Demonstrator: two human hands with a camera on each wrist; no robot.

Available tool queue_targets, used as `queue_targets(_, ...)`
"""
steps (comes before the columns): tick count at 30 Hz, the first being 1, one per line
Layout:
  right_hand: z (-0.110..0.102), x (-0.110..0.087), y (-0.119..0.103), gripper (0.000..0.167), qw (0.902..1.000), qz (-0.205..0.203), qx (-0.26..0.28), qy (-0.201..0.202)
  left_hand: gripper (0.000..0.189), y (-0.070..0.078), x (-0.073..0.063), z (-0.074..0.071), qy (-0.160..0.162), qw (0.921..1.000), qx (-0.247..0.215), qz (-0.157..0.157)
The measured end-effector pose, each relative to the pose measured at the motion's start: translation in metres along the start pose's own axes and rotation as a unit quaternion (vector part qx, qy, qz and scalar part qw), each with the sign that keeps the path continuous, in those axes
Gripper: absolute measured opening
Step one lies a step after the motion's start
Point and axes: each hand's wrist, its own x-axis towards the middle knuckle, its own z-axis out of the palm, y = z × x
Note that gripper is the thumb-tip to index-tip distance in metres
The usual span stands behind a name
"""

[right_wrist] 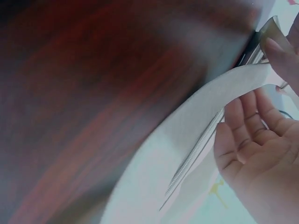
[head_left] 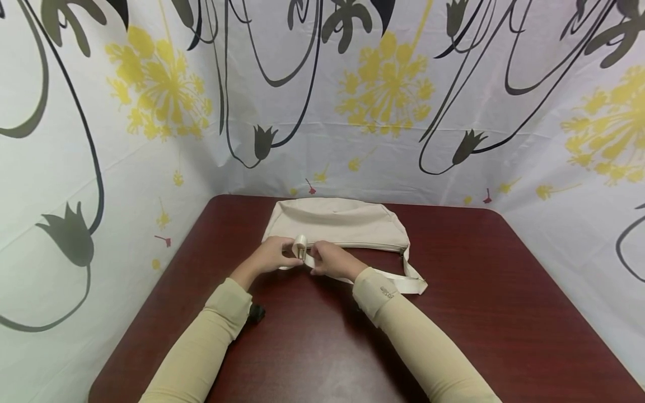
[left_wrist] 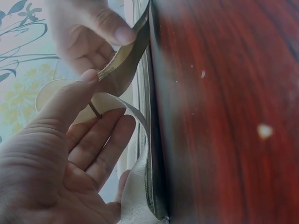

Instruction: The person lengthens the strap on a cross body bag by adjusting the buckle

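Observation:
A cream fabric bag (head_left: 337,221) with a long zipper lies on the table. Its flat webbing strap (head_left: 403,284) runs along the near side and rises in a small loop between the hands. My left hand (head_left: 274,254) holds this loop between thumb and fingers, beside a thin metal buckle bar (left_wrist: 96,110). Just to the right, my right hand (head_left: 332,260) pinches the strap, its thumb on the webbing in the left wrist view. Close up, the right hand's fingers (right_wrist: 240,121) curl behind the strap, near the zipper (right_wrist: 196,151).
The dark red wooden table (head_left: 312,347) has rounded far corners. A small black object (head_left: 256,313) shows beside the left sleeve. White cloth (head_left: 282,101) printed with flowers hangs around the back and sides of the table.

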Motion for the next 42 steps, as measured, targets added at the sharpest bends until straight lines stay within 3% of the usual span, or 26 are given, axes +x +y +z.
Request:
queue_targets(11,-0.007,-0.0101,0.0063,0.031,0.9983,0.026,-0.046,-0.024,0.023,-0.0008,0.0004,0.0001,0.004,1.0,0.004,0.0)
queue_targets(19,-0.0063,-0.0081,0.0049,0.023,0.9992,0.013,-0.034,-0.018,0.021,-0.002,0.0002,0.0007,0.002,1.0,0.003,-0.001)
queue_targets(34,-0.0045,-0.0032,-0.0018,0.029,0.9998,-0.011,0.0,0.019,0.031,-0.002,-0.0001,0.0018,-0.001,1.0,0.005,-0.001)
queue_targets(42,-0.0045,-0.0014,-0.0024,0.022,0.9987,-0.044,-0.002,0.025,0.034,0.0001,-0.0014,0.0013,0.001,0.9999,-0.008,0.008)
